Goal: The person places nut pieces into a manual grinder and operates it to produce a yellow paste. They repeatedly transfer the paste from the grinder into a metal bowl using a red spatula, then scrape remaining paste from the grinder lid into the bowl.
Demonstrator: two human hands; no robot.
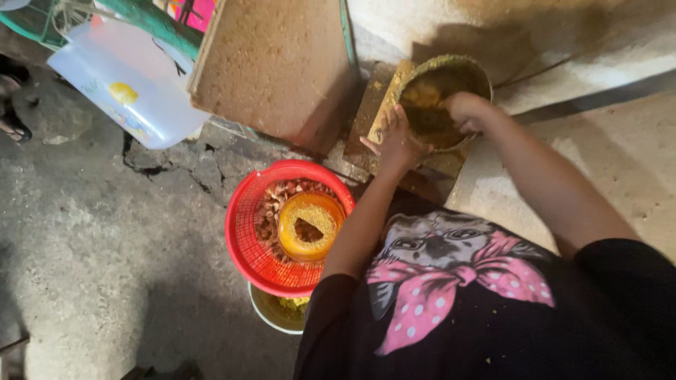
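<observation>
From my feed: red basket at 7 o'clock, left hand fingers curled on the pot rim at 1 o'clock, right hand inside, fingers hidden, can't tell. Slippery mash, so the pot might tip.

Both arms stretched forward, left hand palm down with fingers curled, right hand bent at wrist, fingers tucked under.

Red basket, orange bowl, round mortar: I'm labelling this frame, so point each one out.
Red basket (243, 243): head view, left mesh wall.
Orange bowl (290, 236): head view, left rim.
Round mortar (473, 69): head view, upper right rim.
</observation>
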